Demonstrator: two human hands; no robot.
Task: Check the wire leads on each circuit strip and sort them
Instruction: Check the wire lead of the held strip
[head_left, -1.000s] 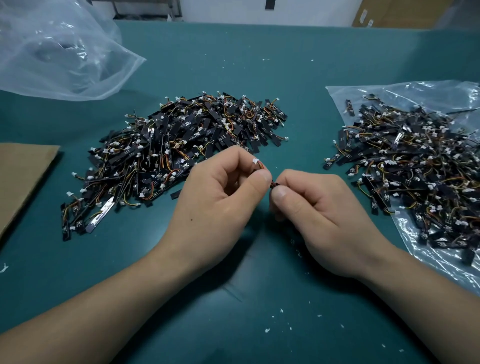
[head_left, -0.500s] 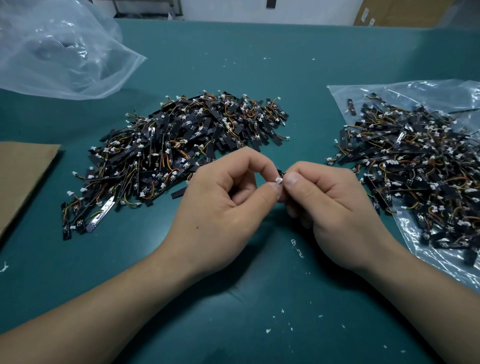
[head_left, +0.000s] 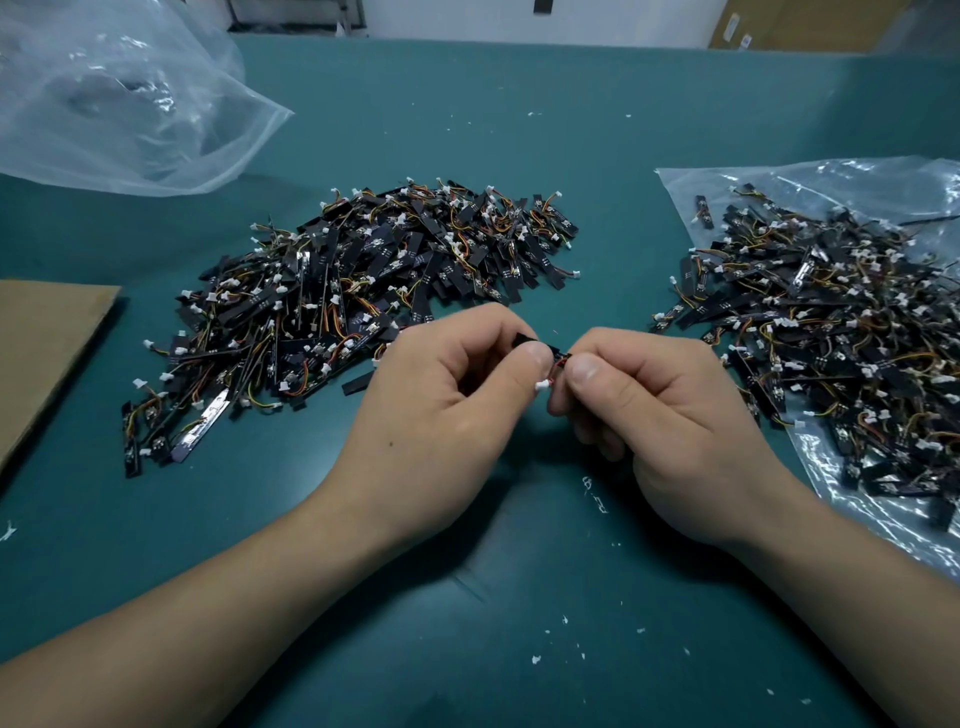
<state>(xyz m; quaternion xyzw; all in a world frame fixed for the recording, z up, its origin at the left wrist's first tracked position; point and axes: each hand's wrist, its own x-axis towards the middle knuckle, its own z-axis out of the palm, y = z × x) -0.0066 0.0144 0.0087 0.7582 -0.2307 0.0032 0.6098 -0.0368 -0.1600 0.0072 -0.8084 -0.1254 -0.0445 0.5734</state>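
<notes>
Thin black strip (head_left: 545, 347) — pinched, both hands

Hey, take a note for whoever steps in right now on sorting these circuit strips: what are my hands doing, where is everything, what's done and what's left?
Left hand: pinches one end of a small black circuit strip with a white connector.
Right hand: pinches the same strip's other end, above the green table.
Things: one loose pile of strips on the bare table, left of the hands; a second pile on a clear plastic bag, right.
Done: which pile is checked cannot be told.
Left: finish checking the held strip, place it, go on through the rest.
</notes>
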